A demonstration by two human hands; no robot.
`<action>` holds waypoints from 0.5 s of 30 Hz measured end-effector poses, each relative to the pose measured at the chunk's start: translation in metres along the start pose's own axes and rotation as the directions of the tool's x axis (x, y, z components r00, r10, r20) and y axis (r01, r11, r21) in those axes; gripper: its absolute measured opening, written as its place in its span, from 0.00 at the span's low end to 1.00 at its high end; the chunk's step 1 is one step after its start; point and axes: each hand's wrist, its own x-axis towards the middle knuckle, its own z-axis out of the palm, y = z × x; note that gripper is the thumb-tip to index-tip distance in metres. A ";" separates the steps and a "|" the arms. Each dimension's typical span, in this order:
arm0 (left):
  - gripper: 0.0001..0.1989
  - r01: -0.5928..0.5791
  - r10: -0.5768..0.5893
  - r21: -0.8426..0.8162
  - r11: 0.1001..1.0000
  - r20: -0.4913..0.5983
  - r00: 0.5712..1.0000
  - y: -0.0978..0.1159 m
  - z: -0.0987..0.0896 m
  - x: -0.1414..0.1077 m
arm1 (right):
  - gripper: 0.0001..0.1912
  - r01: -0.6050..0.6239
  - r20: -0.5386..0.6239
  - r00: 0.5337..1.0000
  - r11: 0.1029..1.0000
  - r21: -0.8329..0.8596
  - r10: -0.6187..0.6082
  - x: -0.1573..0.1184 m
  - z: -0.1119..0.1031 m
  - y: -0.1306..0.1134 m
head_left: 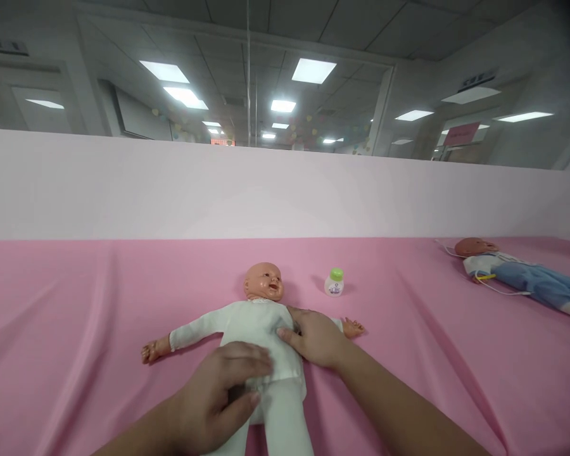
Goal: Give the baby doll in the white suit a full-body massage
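A baby doll [261, 323] in white clothes lies on its back on the pink sheet, its arms spread and its face tilted to the right. My left hand [218, 392] is over the lower left part of the doll's torso, thumb apart from the fingers, holding nothing. On the right side of the doll's chest rests my right hand [318, 335], its thumb spread from the fingers on the white cloth. A small white bottle with a green cap [334, 283] stands to the right of the doll's head.
Pink sheet [399, 380] covers the surface, with folds on both sides. A second doll [527, 275] in blue and white, with thin tubing around it, lies at the far right. Behind stands a low white wall [266, 190] topped by glass.
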 end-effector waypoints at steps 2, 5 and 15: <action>0.24 -0.008 0.010 -0.032 0.999 0.054 0.998 -0.008 -0.001 0.003 | 0.23 0.022 0.015 1.000 1.000 0.017 -0.022 -0.001 0.000 -0.003; 0.30 0.068 -0.067 0.002 0.998 0.155 0.986 -0.026 -0.005 0.009 | 0.24 0.052 0.029 0.998 0.998 0.047 -0.054 -0.003 -0.001 -0.006; 0.38 0.546 -0.590 0.390 0.742 -0.008 0.808 -0.082 -0.015 0.006 | 0.21 0.247 -0.228 0.953 0.949 0.197 -0.201 -0.009 0.002 -0.008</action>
